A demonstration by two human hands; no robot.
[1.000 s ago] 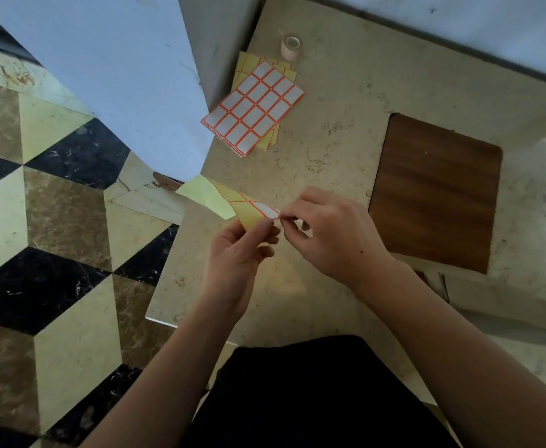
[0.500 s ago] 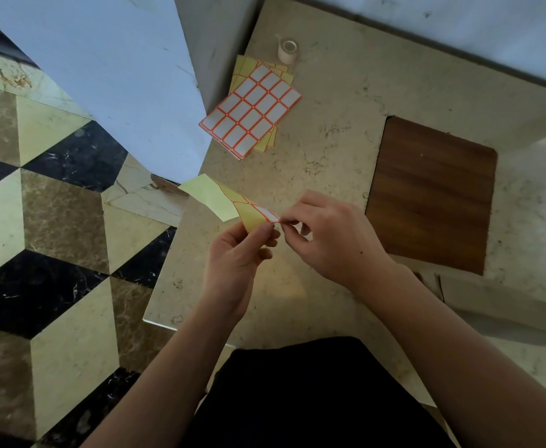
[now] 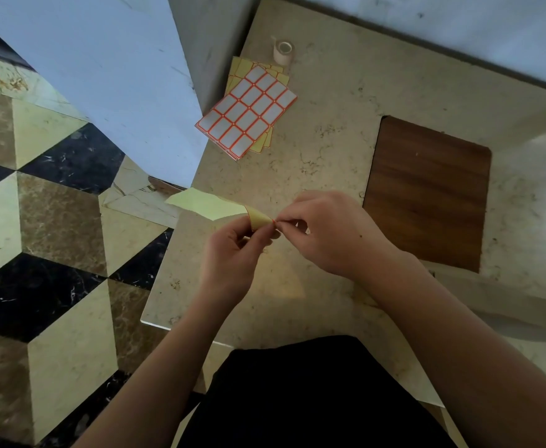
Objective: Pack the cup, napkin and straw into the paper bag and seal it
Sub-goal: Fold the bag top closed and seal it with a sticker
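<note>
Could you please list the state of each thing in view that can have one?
Yellow sticker backing sheet: held above the marble tabletop, curled at one end.
Left hand: pinching the sheet.
Right hand: pinching its curled edge.
Red-bordered white label sheets: stacked flat.
Small tape roll: standing on end.

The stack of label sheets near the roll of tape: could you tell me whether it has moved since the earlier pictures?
No. The stack of label sheets lies in the same spot on the table, just below the roll of tape, as before; only the camera has shifted slightly.
</note>
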